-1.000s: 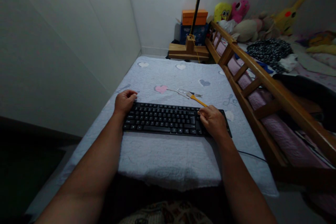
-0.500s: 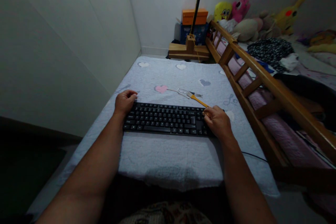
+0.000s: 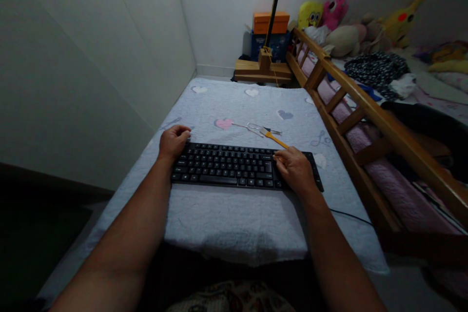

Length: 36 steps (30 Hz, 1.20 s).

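Observation:
A black keyboard [image 3: 223,165] lies across the pale cloth in front of me. My left hand [image 3: 174,141] rests at its far left corner, fingers curled in and thumb against them; nothing shows in it. Over the keys near the right end is my right hand [image 3: 293,165], its fingers pinched together close to the key tops. Whatever those fingers hold, if anything, is hidden. Just beyond that hand, a brush with an orange handle [image 3: 277,140] lies on the cloth, its handle end near the knuckles. Thin metal tools [image 3: 256,128] lie beside the bristles.
The heart-patterned cloth [image 3: 234,219] covers the table. A black cable [image 3: 351,215] runs off to the right. Along the right side stands a wooden bed rail [image 3: 351,92], with plush toys behind it. A white panel [image 3: 120,48] borders the left. Boxes [image 3: 270,23] stand at the back.
My right hand has slid left along the keyboard, uncovering its right end. My left hand, the keyboard and the brush look unmoved.

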### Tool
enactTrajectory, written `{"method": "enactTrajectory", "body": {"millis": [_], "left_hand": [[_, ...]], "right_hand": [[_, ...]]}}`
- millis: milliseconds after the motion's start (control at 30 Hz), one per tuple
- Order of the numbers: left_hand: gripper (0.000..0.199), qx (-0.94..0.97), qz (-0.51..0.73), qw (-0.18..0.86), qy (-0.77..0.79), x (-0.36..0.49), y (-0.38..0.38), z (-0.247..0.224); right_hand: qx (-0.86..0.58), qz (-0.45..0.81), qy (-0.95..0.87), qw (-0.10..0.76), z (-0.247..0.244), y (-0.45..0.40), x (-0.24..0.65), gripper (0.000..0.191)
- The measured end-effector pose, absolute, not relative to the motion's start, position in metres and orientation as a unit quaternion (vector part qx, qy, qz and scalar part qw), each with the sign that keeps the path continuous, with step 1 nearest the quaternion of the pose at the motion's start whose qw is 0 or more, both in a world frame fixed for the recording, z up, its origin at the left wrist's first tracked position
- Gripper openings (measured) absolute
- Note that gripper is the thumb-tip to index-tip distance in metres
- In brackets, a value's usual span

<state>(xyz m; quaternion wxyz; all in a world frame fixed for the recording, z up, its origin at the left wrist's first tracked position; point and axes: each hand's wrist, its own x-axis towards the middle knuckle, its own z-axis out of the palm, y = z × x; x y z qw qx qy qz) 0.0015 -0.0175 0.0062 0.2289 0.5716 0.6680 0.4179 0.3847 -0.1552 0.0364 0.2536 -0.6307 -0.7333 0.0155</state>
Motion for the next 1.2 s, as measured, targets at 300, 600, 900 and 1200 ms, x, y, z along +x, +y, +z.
{"method": "enactTrajectory", "body": {"millis": [300, 600, 900, 1200], "left_hand": [[0.020, 0.568, 0.420, 0.236, 0.667, 0.003, -0.017, 0.007], [0.023, 0.568, 0.420, 0.235, 0.667, 0.000, -0.016, 0.003], [0.023, 0.568, 0.417, 0.229, 0.671, -0.001, -0.016, 0.003], [0.023, 0.573, 0.417, 0.228, 0.668, -0.001, -0.016, 0.003]], "right_hand": [[-0.642, 0.006, -0.732, 0.228, 0.037, -0.157, 0.389, 0.018], [-0.679, -0.018, -0.698, 0.226, 0.034, -0.160, 0.408, 0.018], [-0.703, -0.028, -0.673, 0.228, 0.034, -0.162, 0.416, 0.019], [-0.684, -0.010, -0.673, 0.281, 0.037, -0.161, 0.411, 0.018]]}}
